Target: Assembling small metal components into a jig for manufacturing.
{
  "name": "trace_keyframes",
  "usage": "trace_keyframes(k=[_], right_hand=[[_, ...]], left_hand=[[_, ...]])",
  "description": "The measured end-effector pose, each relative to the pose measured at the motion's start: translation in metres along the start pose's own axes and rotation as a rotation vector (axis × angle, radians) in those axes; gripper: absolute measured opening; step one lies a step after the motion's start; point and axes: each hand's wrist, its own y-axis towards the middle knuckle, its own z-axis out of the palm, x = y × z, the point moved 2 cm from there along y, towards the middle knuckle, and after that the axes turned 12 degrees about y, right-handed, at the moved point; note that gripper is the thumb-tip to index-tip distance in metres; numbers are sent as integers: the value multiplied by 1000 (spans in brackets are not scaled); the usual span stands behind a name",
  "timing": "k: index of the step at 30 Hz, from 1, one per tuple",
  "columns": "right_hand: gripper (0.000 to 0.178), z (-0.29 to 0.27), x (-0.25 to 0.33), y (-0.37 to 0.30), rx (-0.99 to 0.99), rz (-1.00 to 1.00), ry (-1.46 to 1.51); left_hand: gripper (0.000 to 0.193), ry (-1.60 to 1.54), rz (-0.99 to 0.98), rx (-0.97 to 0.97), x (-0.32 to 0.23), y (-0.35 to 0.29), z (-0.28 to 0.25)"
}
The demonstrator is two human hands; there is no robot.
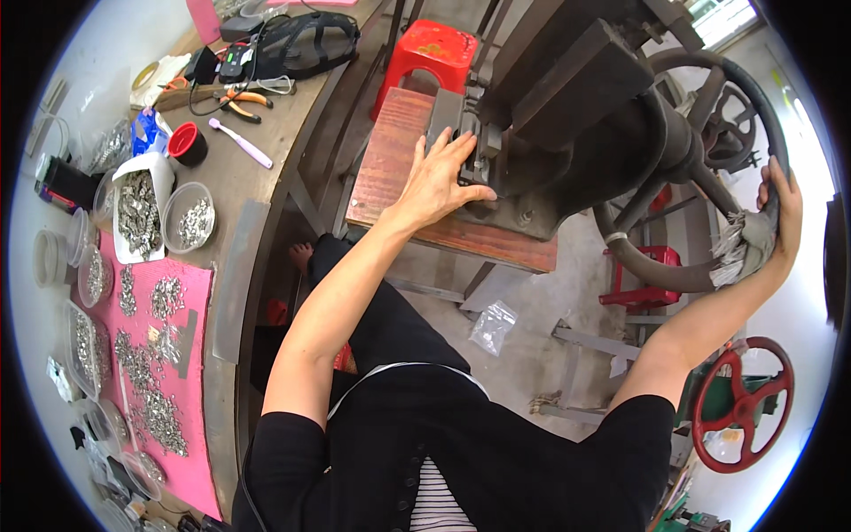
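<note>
My left hand (441, 182) lies with its fingers stretched over the metal tooling (479, 142) at the base of a dark hand press (576, 97). The thumb points toward the press, and what lies under the palm is hidden. Out at the right, my right hand (787, 208) is closed round the rim of the press's large handwheel (769, 115). A greyish rag (749, 244) is tied on that rim just below the hand. The press stands on a reddish-brown wooden board (390, 160).
Along the left runs a workbench (253, 199) with a pink mat (197, 355), small metal pieces (155, 412), a white scoop (160, 168), pliers (239, 102) and a toothbrush (241, 144). A red stool (434, 53) stands behind the board. A plastic bag (493, 328) lies on the floor; a red handwheel (743, 403) is at lower right.
</note>
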Motion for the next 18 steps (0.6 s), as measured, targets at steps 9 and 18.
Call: trace_keyframes(k=[9,18], right_hand=[[24,26,-11,-54,-115,-105,161],[27,54,-41,-119,-325,-153,103]], left_hand=[[97,4,-13,2,8,3,-2],[98,-2,-13,-1,2,6,2]])
